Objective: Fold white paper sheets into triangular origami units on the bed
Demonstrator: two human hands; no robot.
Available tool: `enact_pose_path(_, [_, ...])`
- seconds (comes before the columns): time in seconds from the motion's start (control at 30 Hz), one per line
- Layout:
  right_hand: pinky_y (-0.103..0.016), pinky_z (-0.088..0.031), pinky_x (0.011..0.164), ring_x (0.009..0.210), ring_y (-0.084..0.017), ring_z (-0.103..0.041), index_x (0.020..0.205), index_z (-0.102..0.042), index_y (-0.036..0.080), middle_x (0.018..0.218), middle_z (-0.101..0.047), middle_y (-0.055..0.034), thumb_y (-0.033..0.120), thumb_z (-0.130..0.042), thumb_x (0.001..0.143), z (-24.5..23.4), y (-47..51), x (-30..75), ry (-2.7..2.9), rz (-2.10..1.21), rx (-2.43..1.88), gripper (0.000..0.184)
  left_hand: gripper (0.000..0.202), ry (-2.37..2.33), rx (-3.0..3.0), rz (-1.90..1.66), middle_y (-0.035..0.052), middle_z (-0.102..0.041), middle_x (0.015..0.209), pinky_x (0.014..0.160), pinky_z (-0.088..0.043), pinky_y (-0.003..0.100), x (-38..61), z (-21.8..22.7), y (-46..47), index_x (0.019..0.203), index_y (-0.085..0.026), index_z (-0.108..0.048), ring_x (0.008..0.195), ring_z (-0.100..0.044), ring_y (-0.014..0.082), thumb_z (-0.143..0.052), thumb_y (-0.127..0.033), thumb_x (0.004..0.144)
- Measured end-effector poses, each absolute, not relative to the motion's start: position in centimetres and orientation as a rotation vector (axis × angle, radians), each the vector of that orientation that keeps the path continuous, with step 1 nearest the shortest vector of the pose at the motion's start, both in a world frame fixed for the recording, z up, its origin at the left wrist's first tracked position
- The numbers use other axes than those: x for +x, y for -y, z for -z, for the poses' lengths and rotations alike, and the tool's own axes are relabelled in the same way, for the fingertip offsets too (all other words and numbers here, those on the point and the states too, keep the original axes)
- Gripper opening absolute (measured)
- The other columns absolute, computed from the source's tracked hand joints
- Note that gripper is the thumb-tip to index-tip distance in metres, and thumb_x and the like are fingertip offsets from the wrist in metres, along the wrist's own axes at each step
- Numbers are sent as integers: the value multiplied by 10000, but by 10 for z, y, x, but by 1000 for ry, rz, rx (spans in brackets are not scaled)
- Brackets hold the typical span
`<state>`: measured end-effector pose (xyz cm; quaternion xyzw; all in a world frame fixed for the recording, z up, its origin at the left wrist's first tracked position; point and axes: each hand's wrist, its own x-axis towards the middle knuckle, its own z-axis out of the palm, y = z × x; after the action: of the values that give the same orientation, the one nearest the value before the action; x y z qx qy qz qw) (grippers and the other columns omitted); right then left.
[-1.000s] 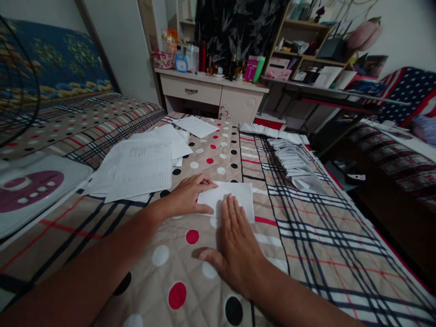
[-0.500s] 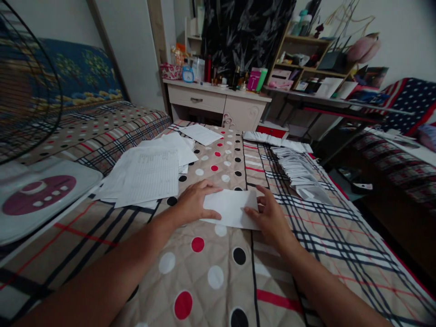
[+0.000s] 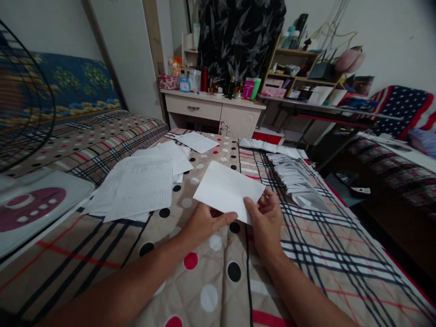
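Observation:
Between my hands is a white sheet of paper (image 3: 226, 188), tilted up off the patterned bedspread. My left hand (image 3: 207, 222) grips its lower left edge, thumb on top and fingers hidden beneath. My right hand (image 3: 267, 215) pinches the right corner, thumb on the face and fingers behind. To the left lies a loose pile of written, lined sheets (image 3: 143, 181). Another white sheet (image 3: 197, 141) lies apart beyond them. On the right is a row of folded papers (image 3: 294, 177), overlapping one another, with a further white row (image 3: 272, 146) behind it.
A fan (image 3: 27, 100) stands at the left edge over a white base with a purple panel (image 3: 34, 206). Past the bedspread (image 3: 207, 297) is a white dresser (image 3: 195, 109) crowded with bottles and boxes. A desk with shelves (image 3: 296, 79) stands at the back right.
The paper has been lifted and turned at an angle, and more of its face shows. My left hand has moved to its lower edge. The camera view has shifted slightly.

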<state>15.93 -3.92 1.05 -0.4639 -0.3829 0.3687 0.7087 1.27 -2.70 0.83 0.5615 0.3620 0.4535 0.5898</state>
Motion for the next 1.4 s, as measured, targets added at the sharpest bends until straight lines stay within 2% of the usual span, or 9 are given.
enact_pose_path(0.13, [-260,-512,678,807,-161,-647,1184,-517,226,1010,-686,-44,365,-753,736,-13,48,151,882,-988,-948,525,275,-963,1196,-1174,-7,-631,627,458,-403,219,14,-12,27,760,-163,-619,506,-525,107,-762,-382,674])
enact_pose_path(0.23, [-216,-412,517,545,-107,-518,955,-613,181,698,-631,14,450,-749,731,-12,54,146,960,-1180,-981,375,305,-1023,1129,-1240,-24,-573,547,417,-350,215,13,-12,27,678,-164,-595,449,-456,88,-746,-429,678])
enact_pose_path(0.33, [-218,-350,499,492,-89,-429,686,-605,153,536,-535,33,463,-756,719,-11,57,142,1012,-1242,-1065,346,305,-987,1139,-1226,-19,-575,552,409,-351,209,14,-11,28,661,-165,-597,457,-470,90,-761,-421,652])
enact_pose_path(0.47, [-232,-345,517,513,-99,-428,585,-572,163,525,-524,31,429,-759,717,-11,56,142,985,-1211,-1080,351,301,-994,1160,-1192,-23,-566,523,389,-354,201,14,-12,29,687,-163,-612,441,-479,93,-763,-421,656])
enact_pose_path(0.73, [-231,-308,489,494,-90,-397,541,-538,168,504,-497,42,325,-806,659,-8,48,157,827,-1169,-1023,333,375,-1133,1140,-1231,-26,-555,485,350,-291,172,-7,-10,21,579,-136,-581,362,-417,46,-756,-448,694])
enact_pose_path(0.83, [-224,-312,473,486,-85,-405,541,-550,166,503,-504,43,307,-819,647,-7,46,163,800,-1115,-1042,322,362,-1083,1171,-1230,-20,-572,504,351,-290,167,-13,-8,19,618,-134,-616,360,-429,45,-718,-460,737])
enact_pose_path(1.0, [-220,-392,466,485,-97,-480,634,-638,164,545,-582,22,382,-808,656,-5,42,171,713,-1023,-1054,278,374,-995,1212,-1136,23,-629,554,361,-304,174,-13,-11,24,713,-121,-680,375,-489,64,-643,-484,797])
enact_pose_path(1.13, [-209,-410,449,471,-93,-490,654,-618,166,549,-590,22,439,-799,653,-6,40,174,656,-989,-1050,327,376,-993,1227,-1094,26,-629,526,364,-317,183,-7,-13,28,683,-120,-686,366,-487,69,-658,-482,778])
enact_pose_path(1.4, [-208,-414,478,481,-84,-488,725,-574,174,577,-563,40,445,-787,695,-13,50,147,716,-1243,-904,346,322,-1007,1128,-1169,41,-670,555,372,-320,180,6,-11,29,585,-130,-657,385,-530,75,-735,-414,715])
